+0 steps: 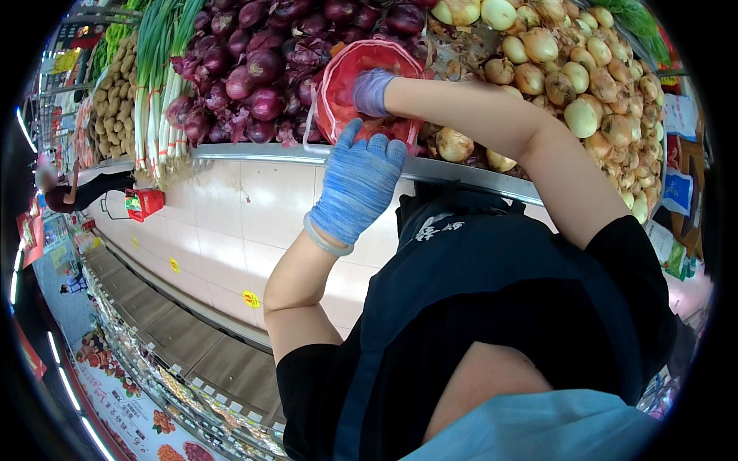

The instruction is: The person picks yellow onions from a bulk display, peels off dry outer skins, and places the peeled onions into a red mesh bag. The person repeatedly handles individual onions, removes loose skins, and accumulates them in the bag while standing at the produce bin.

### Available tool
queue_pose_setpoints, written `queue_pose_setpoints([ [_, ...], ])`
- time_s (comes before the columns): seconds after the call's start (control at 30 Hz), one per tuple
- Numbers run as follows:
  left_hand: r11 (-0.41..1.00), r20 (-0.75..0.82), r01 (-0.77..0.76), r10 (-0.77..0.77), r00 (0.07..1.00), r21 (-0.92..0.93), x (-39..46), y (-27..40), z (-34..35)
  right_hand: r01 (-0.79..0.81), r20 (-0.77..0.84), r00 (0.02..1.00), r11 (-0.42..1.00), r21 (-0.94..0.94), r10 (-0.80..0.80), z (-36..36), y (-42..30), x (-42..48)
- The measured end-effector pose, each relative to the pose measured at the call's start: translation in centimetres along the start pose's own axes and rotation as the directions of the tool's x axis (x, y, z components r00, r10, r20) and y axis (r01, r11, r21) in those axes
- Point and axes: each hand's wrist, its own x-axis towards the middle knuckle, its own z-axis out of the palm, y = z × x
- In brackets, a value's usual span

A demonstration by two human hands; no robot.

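A red plastic basket (330,104) with a pale handle leans among the onions on the produce stand. My right hand (373,92), in a purple glove, reaches into it; its fingers are hidden from view. At the basket's near rim is my left hand (362,178), in a blue knit glove, with its fingertips over the edge; whether it grips the rim is unclear. Dark scraps, perhaps onion skins, lie in the basket's bottom. Red onions (265,104) are heaped to the left of the basket, yellow onions (576,75) to the right, with loose skins (455,55) between them.
A metal edge (253,152) runs along the stand's front. Green onions (167,98) and potatoes (115,104) lie farther left. In the aisle, a person (63,196) stands near a red shopping basket (151,203). A shelf unit (173,328) lines the opposite side.
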Motion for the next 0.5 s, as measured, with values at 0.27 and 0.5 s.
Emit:
queue_pose_setpoints([
  [0.27, 0.954, 0.098, 0.260, -0.247, 0.964, -0.151, 0.5, -2.6, 0.3, 0.027, -0.056, 0.998, 1.000, -0.006, -0.027, -4.8, 1.1, -5.6],
  [0.5, 0.938, 0.043, 0.275, -0.272, 0.961, -0.211, 2.8, -3.7, 0.3, -0.155, -0.208, 0.969, 0.985, -0.077, 0.136, -4.9, 1.7, -8.1],
])
